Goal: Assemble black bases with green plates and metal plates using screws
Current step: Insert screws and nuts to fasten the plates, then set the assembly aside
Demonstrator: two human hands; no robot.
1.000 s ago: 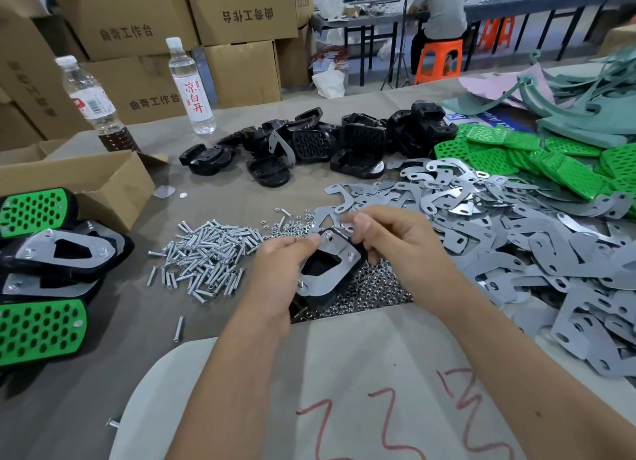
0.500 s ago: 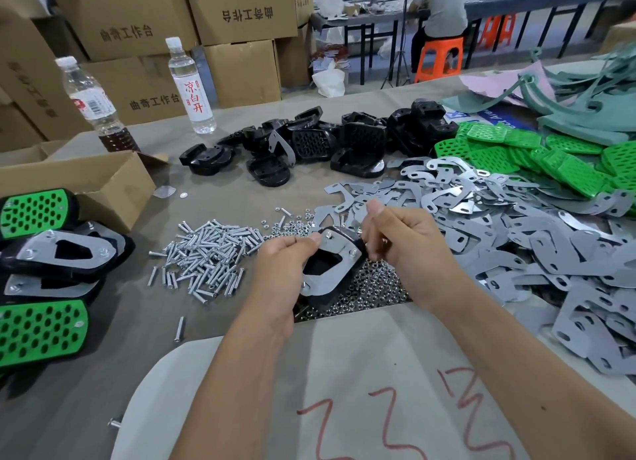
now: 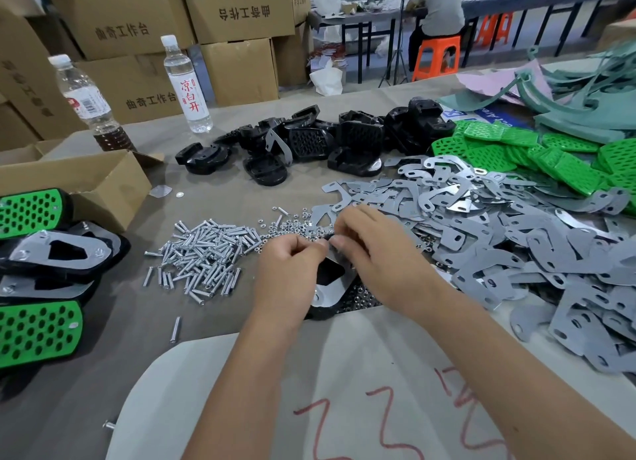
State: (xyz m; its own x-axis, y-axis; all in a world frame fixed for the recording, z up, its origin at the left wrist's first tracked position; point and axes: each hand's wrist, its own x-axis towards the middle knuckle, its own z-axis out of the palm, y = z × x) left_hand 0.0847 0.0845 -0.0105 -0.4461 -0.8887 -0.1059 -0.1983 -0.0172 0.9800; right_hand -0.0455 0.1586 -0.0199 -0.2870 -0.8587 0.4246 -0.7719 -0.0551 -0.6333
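Metal in hand: a metal plate (image 3: 330,287) is seen laid on a black base (image 3: 323,311) at the centre of the frame, the base resting on the desk (image 3: 137,322) over a scatter of nuts (image 3: 292,227).
Left hand: the left hand (image 3: 292,270) is curled on the near-left edge of that assembly; its grip is closed round the edge.
Right hand: the right hand (image 3: 371,249) is set at the far end of the plate, thumb and forefinger pressed together as if on a small fastener; the fastener itself cannot be made out.
Done: four finished units (image 3: 38,277) are stacked at the left edge of the frame, two showing green faces, two showing screwed metal plates.
Left to do: much is judged to remain, since loose black bases (image 3: 303,146) are heaped at upper centre, green plates (image 3: 550,156) at upper right, grey metal plates (image 3: 516,253) in a wide drift at right, and screws (image 3: 203,253) in a pile at centre left.
Surface: the desk is covered in grey-brown sheeting, with a pale sheet (image 3: 344,390) marked in red at the bottom.
Room: cardboard boxes (image 3: 237,8) and two water bottles (image 3: 187,84) are seen at upper left; a seated person (image 3: 440,8) on an orange stool (image 3: 437,56) is seen at upper centre.
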